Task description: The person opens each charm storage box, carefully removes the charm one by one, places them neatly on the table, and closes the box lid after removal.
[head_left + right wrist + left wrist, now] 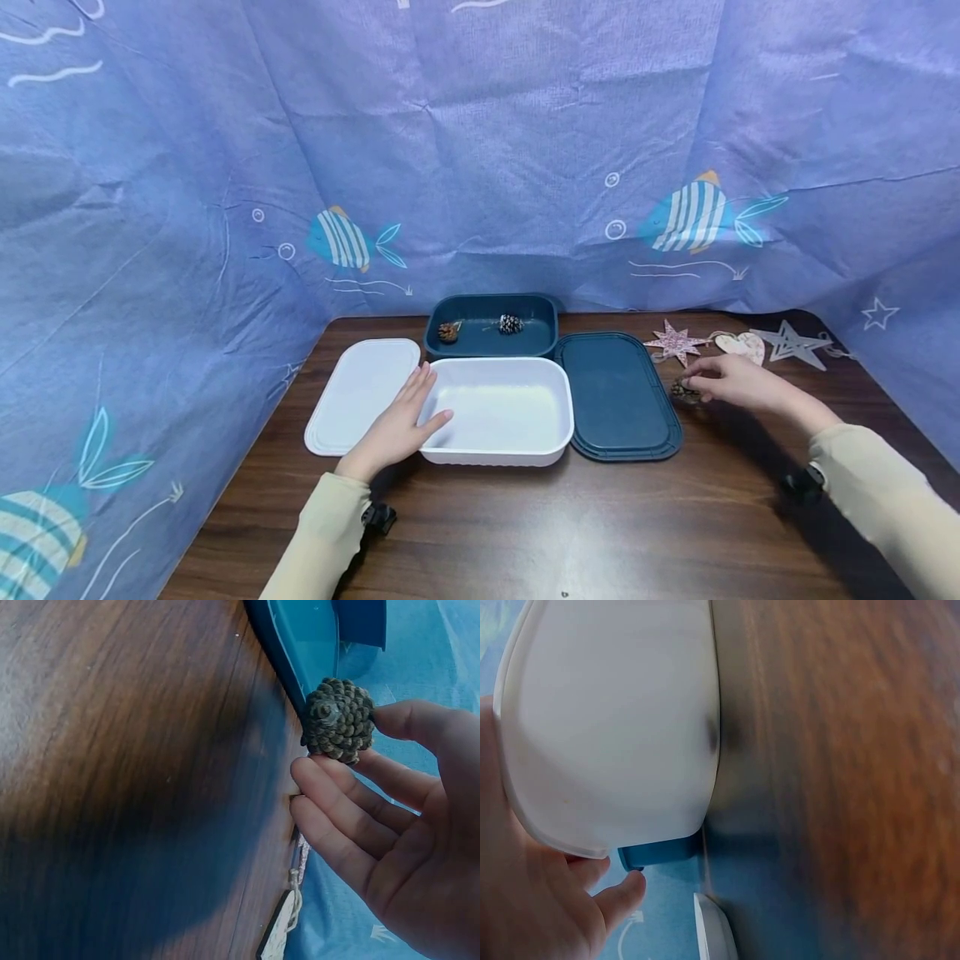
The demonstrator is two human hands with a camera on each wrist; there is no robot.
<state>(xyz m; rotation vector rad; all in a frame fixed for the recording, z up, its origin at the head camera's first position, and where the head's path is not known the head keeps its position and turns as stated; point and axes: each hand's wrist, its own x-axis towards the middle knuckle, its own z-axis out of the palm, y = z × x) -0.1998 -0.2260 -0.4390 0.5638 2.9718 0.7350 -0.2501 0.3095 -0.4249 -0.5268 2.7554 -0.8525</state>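
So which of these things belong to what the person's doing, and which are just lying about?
Likely in the job:
pine cone, pinched by the right hand
white container, left hand at its rim
dark blue container, holding a brown cone and a white-tipped cone

Seemingly just lying about:
white lid
dark blue lid
pink star, heart, silver star

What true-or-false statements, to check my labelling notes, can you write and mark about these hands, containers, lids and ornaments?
1. The right hand pinches a pinecone. True.
2. The left hand holds a pinecone too. False: it is at the left edge of the white container.
3. The dark blue lid lies right of the white container. True.
4. The white lid covers the white container. False: it lies on the table, to the container's left.
5. The heart ornament lies between two star ornaments. True.
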